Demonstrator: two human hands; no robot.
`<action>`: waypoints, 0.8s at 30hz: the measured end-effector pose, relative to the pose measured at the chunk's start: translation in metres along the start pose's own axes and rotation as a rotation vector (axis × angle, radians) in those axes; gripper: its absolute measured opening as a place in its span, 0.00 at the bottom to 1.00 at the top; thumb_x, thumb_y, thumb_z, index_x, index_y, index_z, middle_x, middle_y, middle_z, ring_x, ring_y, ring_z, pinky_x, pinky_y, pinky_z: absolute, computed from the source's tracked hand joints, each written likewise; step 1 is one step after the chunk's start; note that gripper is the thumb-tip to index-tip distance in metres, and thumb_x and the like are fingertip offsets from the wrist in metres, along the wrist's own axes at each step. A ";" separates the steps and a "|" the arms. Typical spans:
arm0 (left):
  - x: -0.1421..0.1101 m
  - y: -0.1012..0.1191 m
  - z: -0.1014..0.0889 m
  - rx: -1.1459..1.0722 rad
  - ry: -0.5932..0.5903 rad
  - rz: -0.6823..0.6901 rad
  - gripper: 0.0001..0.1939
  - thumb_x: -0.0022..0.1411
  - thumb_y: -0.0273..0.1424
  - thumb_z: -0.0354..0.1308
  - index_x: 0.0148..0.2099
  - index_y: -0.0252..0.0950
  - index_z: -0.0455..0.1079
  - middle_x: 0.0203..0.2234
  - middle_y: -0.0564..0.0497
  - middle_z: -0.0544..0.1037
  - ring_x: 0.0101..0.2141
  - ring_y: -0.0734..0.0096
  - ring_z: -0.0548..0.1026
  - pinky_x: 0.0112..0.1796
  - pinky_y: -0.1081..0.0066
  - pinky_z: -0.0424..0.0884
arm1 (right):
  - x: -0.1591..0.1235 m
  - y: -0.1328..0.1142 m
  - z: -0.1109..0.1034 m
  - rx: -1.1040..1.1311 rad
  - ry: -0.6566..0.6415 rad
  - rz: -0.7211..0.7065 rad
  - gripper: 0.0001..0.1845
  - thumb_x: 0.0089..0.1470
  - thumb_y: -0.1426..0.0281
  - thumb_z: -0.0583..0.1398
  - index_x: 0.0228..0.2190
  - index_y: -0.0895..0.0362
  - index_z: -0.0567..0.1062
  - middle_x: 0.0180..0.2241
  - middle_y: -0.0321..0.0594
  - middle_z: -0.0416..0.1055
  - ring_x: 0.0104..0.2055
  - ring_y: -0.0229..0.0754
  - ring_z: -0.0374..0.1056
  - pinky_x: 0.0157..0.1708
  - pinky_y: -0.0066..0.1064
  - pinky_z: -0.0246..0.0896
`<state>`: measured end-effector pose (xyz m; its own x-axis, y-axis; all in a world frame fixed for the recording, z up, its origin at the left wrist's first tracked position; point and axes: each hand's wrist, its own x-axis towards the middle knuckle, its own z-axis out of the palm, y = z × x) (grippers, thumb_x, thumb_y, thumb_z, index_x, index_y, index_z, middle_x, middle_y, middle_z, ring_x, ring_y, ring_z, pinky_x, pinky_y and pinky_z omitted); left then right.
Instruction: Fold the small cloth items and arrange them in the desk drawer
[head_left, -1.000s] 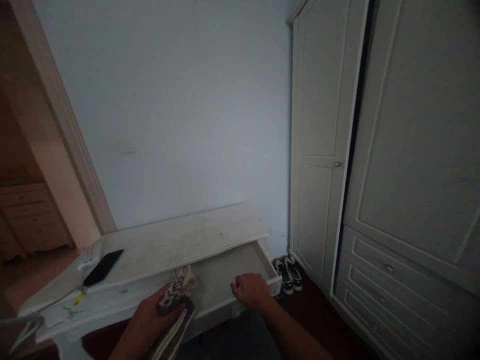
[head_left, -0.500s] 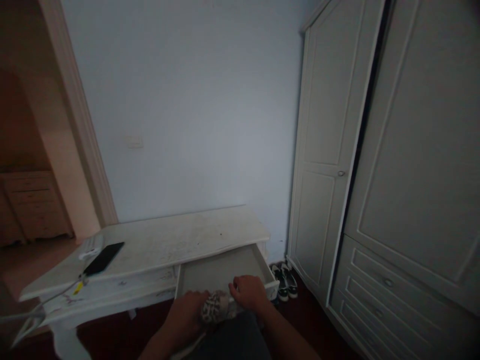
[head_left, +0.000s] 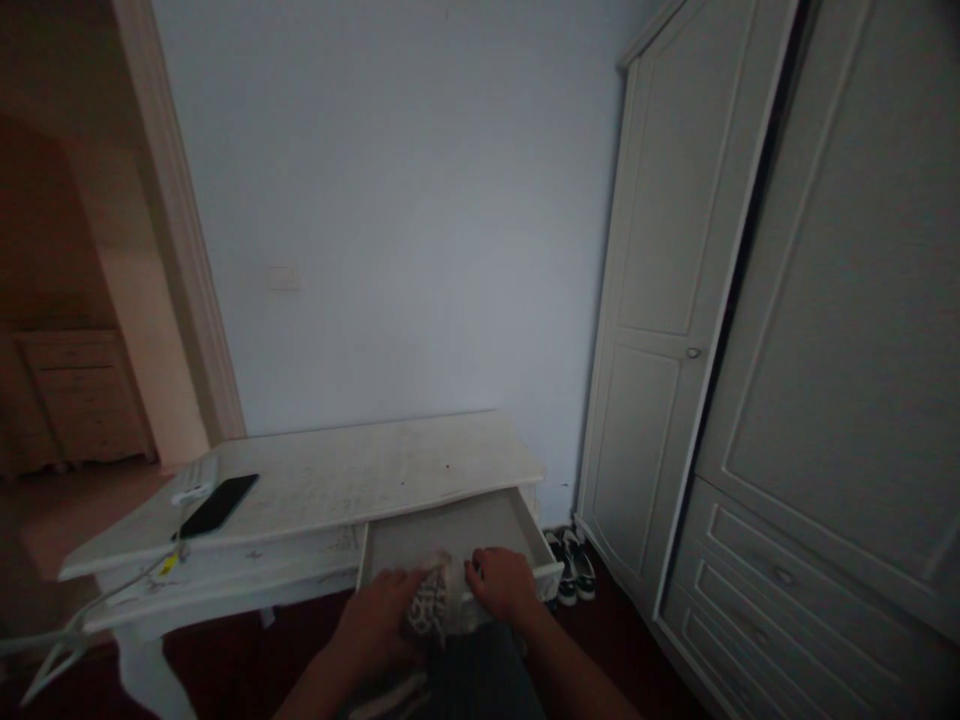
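Phone (head_left: pixel 220 507) on desk (head_left: pixel 337 468), left end. Left hand (head_left: pixel 379 618) closed around a bunched patterned cloth (head_left: pixel 430 603) at the front of the open drawer (head_left: pixel 427 530). Right hand (head_left: pixel 504 583) just right of it, curled; can't tell if it grips the front edge. I'd gather the cloth's lower folds, keep them off that edge, and steady the drawer right-handed.

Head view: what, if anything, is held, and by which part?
The left hand grips a patterned cloth near its bunched upper end; whether the right hand holds anything is unclear.
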<state>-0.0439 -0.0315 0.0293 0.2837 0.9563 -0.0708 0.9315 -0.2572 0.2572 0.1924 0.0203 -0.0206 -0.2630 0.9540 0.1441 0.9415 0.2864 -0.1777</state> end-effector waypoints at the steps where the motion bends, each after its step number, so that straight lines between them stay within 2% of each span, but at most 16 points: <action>1: 0.003 0.006 0.015 0.085 -0.012 -0.039 0.44 0.46 0.35 0.70 0.68 0.42 0.70 0.62 0.38 0.76 0.62 0.38 0.70 0.59 0.51 0.65 | 0.000 0.000 0.001 -0.003 0.005 -0.004 0.23 0.70 0.56 0.51 0.40 0.52 0.83 0.42 0.47 0.83 0.46 0.51 0.79 0.44 0.37 0.65; 3: 0.010 0.011 0.035 0.162 -0.016 -0.050 0.41 0.52 0.34 0.65 0.69 0.40 0.68 0.62 0.35 0.75 0.62 0.38 0.69 0.58 0.47 0.65 | -0.001 0.001 0.001 -0.004 0.017 -0.011 0.22 0.70 0.56 0.51 0.40 0.52 0.83 0.41 0.46 0.83 0.46 0.51 0.79 0.43 0.37 0.65; 5: 0.015 0.010 0.042 0.162 -0.009 -0.034 0.35 0.57 0.34 0.60 0.68 0.40 0.69 0.59 0.36 0.77 0.60 0.40 0.72 0.56 0.49 0.68 | -0.001 0.002 0.002 -0.003 0.019 -0.010 0.22 0.70 0.56 0.52 0.40 0.52 0.83 0.41 0.46 0.83 0.45 0.51 0.79 0.43 0.36 0.65; 8: 0.017 0.002 0.038 0.112 -0.008 -0.002 0.24 0.60 0.39 0.58 0.57 0.42 0.78 0.50 0.38 0.83 0.52 0.42 0.78 0.51 0.52 0.71 | 0.000 0.002 0.001 -0.002 0.018 0.006 0.22 0.70 0.56 0.52 0.40 0.52 0.83 0.41 0.46 0.83 0.45 0.51 0.79 0.43 0.36 0.65; 11: 0.018 -0.004 0.032 0.076 0.009 0.014 0.17 0.57 0.41 0.61 0.47 0.44 0.81 0.44 0.39 0.85 0.48 0.41 0.81 0.48 0.55 0.72 | 0.000 0.000 -0.001 -0.002 0.032 0.025 0.22 0.69 0.57 0.53 0.40 0.52 0.83 0.41 0.46 0.83 0.45 0.52 0.79 0.43 0.36 0.64; 15: 0.023 -0.016 0.027 -0.096 0.026 0.013 0.14 0.50 0.40 0.66 0.40 0.46 0.82 0.40 0.44 0.86 0.46 0.43 0.82 0.47 0.59 0.73 | -0.002 0.000 0.000 0.010 0.045 0.018 0.22 0.70 0.57 0.52 0.39 0.52 0.82 0.40 0.46 0.83 0.44 0.51 0.79 0.42 0.34 0.64; 18: 0.028 -0.035 0.018 -0.362 0.094 -0.023 0.16 0.52 0.46 0.66 0.40 0.44 0.83 0.38 0.46 0.87 0.45 0.46 0.83 0.46 0.62 0.74 | -0.003 0.004 0.000 0.056 0.047 0.021 0.19 0.69 0.58 0.53 0.38 0.52 0.81 0.40 0.44 0.83 0.44 0.50 0.78 0.43 0.34 0.63; 21: 0.033 -0.051 0.008 -0.611 0.264 -0.091 0.23 0.56 0.52 0.61 0.42 0.40 0.83 0.41 0.45 0.87 0.46 0.46 0.83 0.48 0.60 0.75 | 0.001 0.007 -0.003 0.292 0.104 0.069 0.21 0.71 0.54 0.51 0.40 0.52 0.79 0.40 0.42 0.81 0.45 0.48 0.77 0.46 0.34 0.64; 22: 0.034 -0.052 0.005 -0.674 0.334 -0.122 0.25 0.57 0.54 0.60 0.43 0.39 0.83 0.41 0.45 0.87 0.47 0.45 0.82 0.49 0.59 0.76 | 0.003 0.005 -0.004 0.431 0.139 0.088 0.23 0.72 0.52 0.49 0.42 0.52 0.78 0.42 0.43 0.81 0.46 0.48 0.76 0.47 0.34 0.65; 24: 0.035 -0.043 0.003 -0.784 0.461 -0.170 0.29 0.58 0.57 0.59 0.45 0.39 0.82 0.44 0.45 0.87 0.49 0.45 0.82 0.51 0.58 0.76 | 0.007 -0.006 -0.008 0.763 0.199 0.066 0.30 0.69 0.44 0.49 0.53 0.52 0.74 0.51 0.48 0.78 0.54 0.50 0.74 0.51 0.37 0.66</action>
<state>-0.0735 0.0132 0.0126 -0.1180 0.9767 0.1794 0.4840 -0.1012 0.8692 0.1865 0.0249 -0.0111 -0.1011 0.9580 0.2683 0.5303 0.2801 -0.8002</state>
